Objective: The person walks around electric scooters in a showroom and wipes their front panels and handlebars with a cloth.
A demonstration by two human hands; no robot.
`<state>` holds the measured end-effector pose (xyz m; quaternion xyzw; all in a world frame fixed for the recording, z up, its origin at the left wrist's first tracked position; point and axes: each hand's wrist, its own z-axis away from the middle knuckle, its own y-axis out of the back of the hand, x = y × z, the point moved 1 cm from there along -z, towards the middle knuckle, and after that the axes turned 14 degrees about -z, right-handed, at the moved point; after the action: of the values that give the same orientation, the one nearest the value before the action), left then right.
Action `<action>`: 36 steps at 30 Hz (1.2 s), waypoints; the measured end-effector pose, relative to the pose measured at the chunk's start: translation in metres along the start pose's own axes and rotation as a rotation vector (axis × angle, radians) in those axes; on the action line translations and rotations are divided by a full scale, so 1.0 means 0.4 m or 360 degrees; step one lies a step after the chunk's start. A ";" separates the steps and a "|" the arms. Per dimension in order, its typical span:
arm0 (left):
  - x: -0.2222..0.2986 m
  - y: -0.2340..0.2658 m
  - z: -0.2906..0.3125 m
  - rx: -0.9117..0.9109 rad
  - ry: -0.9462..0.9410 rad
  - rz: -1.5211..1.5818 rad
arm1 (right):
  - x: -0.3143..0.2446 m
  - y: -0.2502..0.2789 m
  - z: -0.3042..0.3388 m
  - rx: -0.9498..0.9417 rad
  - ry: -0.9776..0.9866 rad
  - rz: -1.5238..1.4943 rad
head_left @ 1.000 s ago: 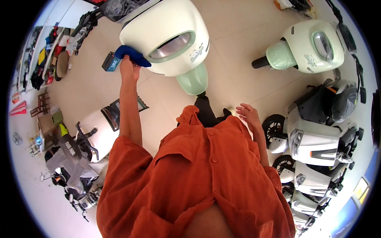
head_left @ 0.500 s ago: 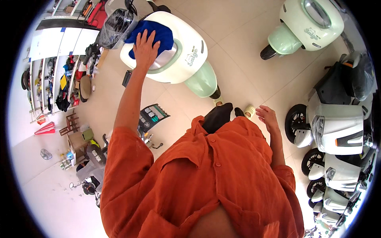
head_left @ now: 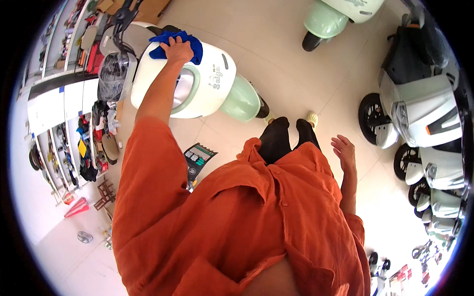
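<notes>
- The left hand (head_left: 178,51) lies palm down on a crumpled, deep-blue, soft cloth (head_left: 196,49); its grip is spread flat, with the fingers apart, and it does not curl around the fabric.
- The cloth is on the far part of a rounded, cream-white scooter body (head_left: 211,59), near an oval opening with a pale-green rim (head_left: 195,87). The flat palm probably keeps the cloth against the smooth, curved shell, so that it does not slide off.
- The arm stretches forward across the shell, I think because the cloth is on the side away from the person.
- The right hand (head_left: 344,150) hangs in the air, well apart from the scooter; its grip is relaxed, the fingers slightly bent, and it holds nothing.
- Pale-yellow shoes (head_left: 312,118) stand on the beige tiled floor (head_left: 276,54) near the glossy, mint-green front fender (head_left: 241,101), perhaps to make this reach possible.
</notes>
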<state>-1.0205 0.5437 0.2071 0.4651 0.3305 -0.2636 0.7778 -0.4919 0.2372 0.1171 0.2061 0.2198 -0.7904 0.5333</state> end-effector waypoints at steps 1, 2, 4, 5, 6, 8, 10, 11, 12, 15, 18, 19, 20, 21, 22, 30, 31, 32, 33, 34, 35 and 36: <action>0.024 -0.002 0.004 0.0090 -0.0053 -0.0016 | 0.010 0.014 0.020 0.0083 -0.0012 -0.0035; 0.055 -0.021 0.004 0.0090 -0.0075 -0.0029 | 0.024 0.025 0.039 0.0164 -0.0024 -0.0067; 0.138 -0.066 -0.013 0.0192 -0.0206 -0.0168 | 0.059 0.039 0.067 0.0246 -0.0052 -0.0121; 0.178 -0.085 -0.007 0.0199 -0.0303 -0.0220 | 0.077 0.043 0.076 0.0255 -0.0070 -0.0158; 0.211 -0.133 -0.005 0.0329 -0.0389 -0.0230 | 0.091 0.046 0.079 0.0250 -0.0083 -0.0185; 0.269 -0.188 0.032 0.0426 -0.0599 -0.0108 | 0.103 0.040 0.081 0.0238 -0.0140 -0.0187; 0.299 -0.324 0.035 0.0336 -0.0555 0.0288 | 0.082 0.022 0.066 0.0168 -0.0135 -0.0163; 0.302 -0.350 0.056 0.0330 -0.0587 0.0315 | 0.069 0.019 0.052 0.0143 -0.0129 -0.0147; 0.289 -0.285 0.110 0.0394 -0.0743 -0.0006 | 0.064 0.023 0.039 0.0138 -0.0123 -0.0144; 0.234 -0.283 0.157 0.0472 -0.0612 0.0050 | -0.003 0.000 -0.030 0.0037 -0.0054 -0.0039; 0.110 -0.187 0.218 0.0731 -0.0618 0.0139 | -0.057 -0.007 -0.111 -0.0068 0.0060 0.0035; 0.067 -0.153 0.243 0.0900 -0.0647 0.0366 | -0.081 -0.018 -0.133 -0.0103 0.0074 0.0061; 0.028 -0.123 0.262 0.1075 -0.0670 0.0591 | -0.105 -0.033 -0.154 -0.0139 0.0091 0.0083; -0.004 -0.110 0.275 0.1132 -0.0517 0.0561 | -0.133 -0.059 -0.170 -0.0167 0.0084 0.0094; -0.028 -0.108 0.286 0.1190 -0.0374 0.0533 | -0.158 -0.082 -0.178 -0.0205 0.0114 0.0147; -0.211 -0.340 0.357 0.1255 0.0487 0.1405 | -0.125 -0.133 -0.171 -0.0324 0.0037 0.0196; -0.187 -0.399 0.380 0.1296 0.0652 0.1391 | -0.109 -0.129 -0.167 -0.0285 -0.0019 0.0181; -0.155 -0.461 0.397 0.1329 0.0813 0.1376 | -0.087 -0.116 -0.162 -0.0278 -0.0025 0.0181; -0.117 -0.515 0.406 0.1320 0.0812 0.1379 | -0.063 -0.098 -0.157 -0.0248 -0.0070 0.0140; -0.077 -0.564 0.407 0.1278 0.1089 0.1762 | -0.044 -0.086 -0.154 -0.0218 -0.0111 0.0098; -0.041 -0.584 0.405 0.1211 0.1368 0.2145 | -0.028 -0.077 -0.151 -0.0199 -0.0173 0.0111; 0.014 -0.488 0.402 0.0974 0.1794 0.2962 | -0.008 -0.057 -0.146 -0.0182 -0.0200 0.0101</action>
<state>-1.1137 0.3149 0.1517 0.7538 0.0809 0.5957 0.2652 -0.5065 0.2805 0.0739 0.1322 0.2241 -0.7706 0.5817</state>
